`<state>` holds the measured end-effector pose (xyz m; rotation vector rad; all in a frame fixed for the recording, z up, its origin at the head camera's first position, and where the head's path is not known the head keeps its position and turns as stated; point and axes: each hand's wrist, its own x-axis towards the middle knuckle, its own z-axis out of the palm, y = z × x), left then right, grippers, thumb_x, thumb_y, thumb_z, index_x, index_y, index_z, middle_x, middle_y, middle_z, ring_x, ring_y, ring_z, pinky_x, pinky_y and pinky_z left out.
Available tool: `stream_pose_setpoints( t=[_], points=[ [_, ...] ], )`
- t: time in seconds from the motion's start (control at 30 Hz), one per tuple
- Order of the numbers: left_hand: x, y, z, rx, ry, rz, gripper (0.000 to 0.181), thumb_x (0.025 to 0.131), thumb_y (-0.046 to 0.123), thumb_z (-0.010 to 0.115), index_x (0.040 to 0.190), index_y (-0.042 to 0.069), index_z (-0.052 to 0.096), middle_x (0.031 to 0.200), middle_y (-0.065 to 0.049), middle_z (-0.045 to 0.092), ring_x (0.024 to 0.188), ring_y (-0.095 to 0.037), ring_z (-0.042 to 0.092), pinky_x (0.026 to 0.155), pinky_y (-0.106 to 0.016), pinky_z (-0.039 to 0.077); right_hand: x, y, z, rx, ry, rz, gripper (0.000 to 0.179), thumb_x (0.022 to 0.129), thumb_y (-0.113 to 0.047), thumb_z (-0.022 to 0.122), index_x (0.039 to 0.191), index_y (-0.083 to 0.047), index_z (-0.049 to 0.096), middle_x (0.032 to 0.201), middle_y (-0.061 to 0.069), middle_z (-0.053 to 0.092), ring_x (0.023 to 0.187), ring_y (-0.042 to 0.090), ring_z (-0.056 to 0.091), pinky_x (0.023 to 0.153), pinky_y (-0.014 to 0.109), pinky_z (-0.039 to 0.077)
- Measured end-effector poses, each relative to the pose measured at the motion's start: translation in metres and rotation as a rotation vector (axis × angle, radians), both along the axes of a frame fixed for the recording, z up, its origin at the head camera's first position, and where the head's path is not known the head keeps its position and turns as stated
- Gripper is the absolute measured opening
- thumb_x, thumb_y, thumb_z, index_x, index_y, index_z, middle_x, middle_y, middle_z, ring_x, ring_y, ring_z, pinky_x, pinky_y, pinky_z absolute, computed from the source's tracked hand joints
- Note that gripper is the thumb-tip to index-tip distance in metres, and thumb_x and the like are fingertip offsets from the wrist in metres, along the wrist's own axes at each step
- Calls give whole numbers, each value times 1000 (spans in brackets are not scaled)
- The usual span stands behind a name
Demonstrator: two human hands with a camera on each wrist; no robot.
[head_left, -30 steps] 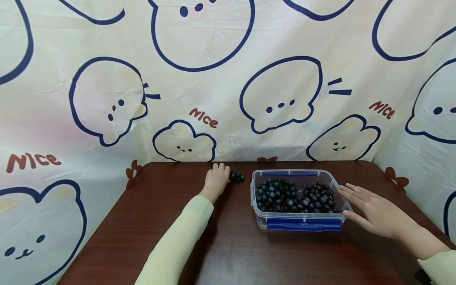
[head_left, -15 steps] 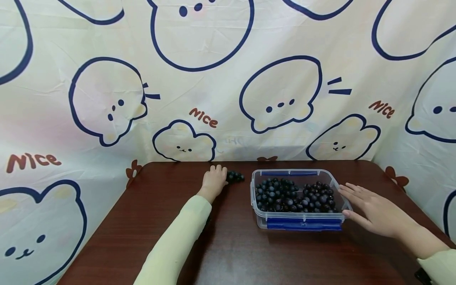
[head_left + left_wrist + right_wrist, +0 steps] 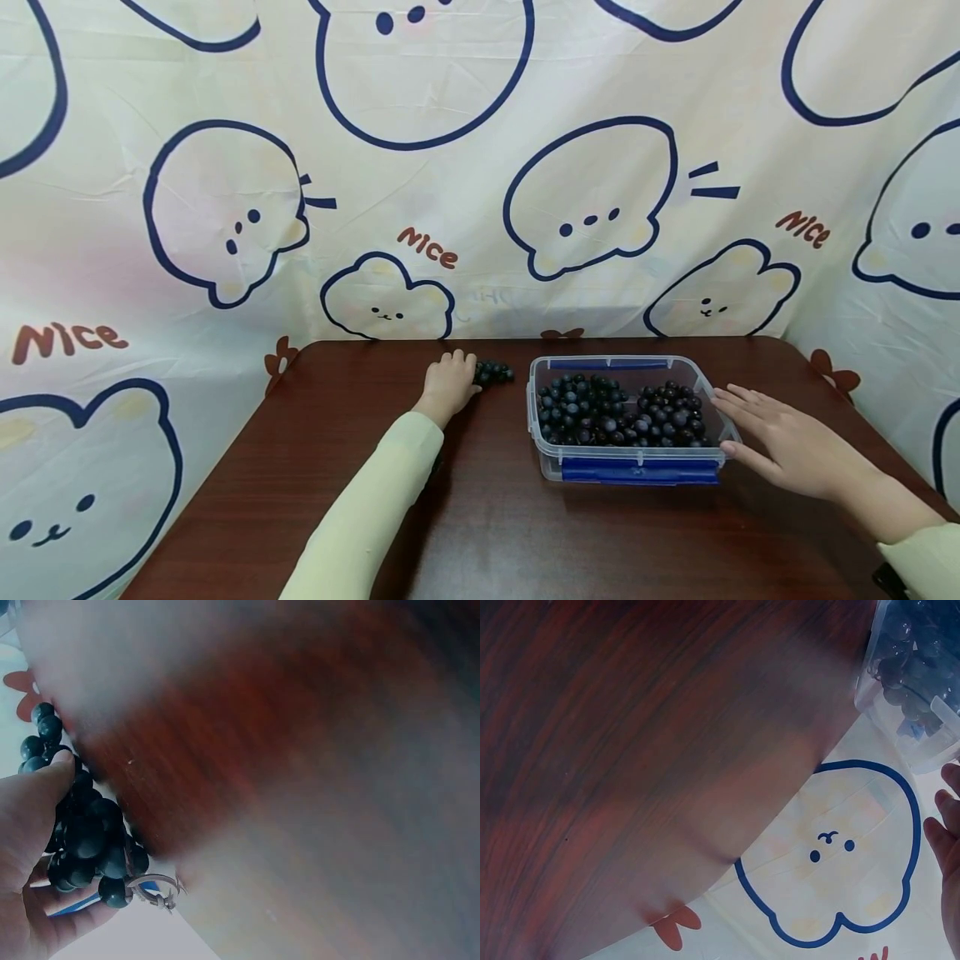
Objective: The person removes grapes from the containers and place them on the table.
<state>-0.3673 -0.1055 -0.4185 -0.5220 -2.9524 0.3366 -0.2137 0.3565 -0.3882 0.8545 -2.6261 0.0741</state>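
Observation:
My left hand point(image 3: 450, 385) is at the back of the table, holding a bunch of dark grapes point(image 3: 493, 373) that pokes out to its right. In the left wrist view the thumb lies over the grapes point(image 3: 86, 836) while other fingers curl behind them; a brown stem point(image 3: 157, 889) sticks out at the lower end. Right of the bunch stands a clear plastic container point(image 3: 637, 454), lidless, with more dark grapes point(image 3: 581, 408) inside. My right hand point(image 3: 783, 442) has its fingers straight, fingertips at the container's right side.
A dark brown wooden table point(image 3: 480, 525) carries everything. A blue latch point(image 3: 640, 472) runs along the container's front. Behind and at both sides hangs a pale cloth point(image 3: 480, 183) printed with cartoon outlines.
The left hand has shifted slightly left and nearer the viewer, so more of the grape bunch shows. The right hand and the container stay put.

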Motion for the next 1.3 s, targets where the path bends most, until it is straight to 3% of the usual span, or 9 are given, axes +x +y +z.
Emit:
stream_pose_setpoints(
  t=[0.4, 0.73, 1.0, 1.3],
  points=[
    [1, -2, -2, 33, -6, 9, 59, 94, 54, 55, 129, 7, 48, 113, -14, 52, 106, -30, 55, 77, -41, 51, 0, -1, 0, 0, -6, -2, 60, 89, -38, 69, 135, -2, 56, 137, 22, 51, 131, 35, 44, 106, 12, -5],
    [1, -5, 2, 41, 36, -24, 62, 93, 61, 49, 126, 8, 50, 115, -13, 53, 107, -30, 54, 84, -44, 48, 0, -1, 1, 5, -8, -4, 61, 89, -39, 69, 135, -1, 56, 137, 22, 51, 128, 36, 46, 106, 11, -5],
    [3, -11, 9, 92, 93, -40, 63, 93, 63, 49, 123, 8, 53, 116, -13, 55, 106, -30, 55, 85, -44, 47, -1, 0, 0, 0, 0, 1, 61, 89, -38, 69, 136, -2, 55, 138, 22, 51, 127, 37, 46, 106, 12, -3],
    [4, -12, 16, 120, 209, -95, 61, 92, 62, 52, 120, 7, 54, 110, -12, 54, 99, -28, 54, 80, -42, 46, 0, 0, 1, -5, -7, -1, 61, 89, -38, 69, 136, -1, 55, 137, 22, 51, 131, 35, 43, 107, 13, -3]
  ],
)
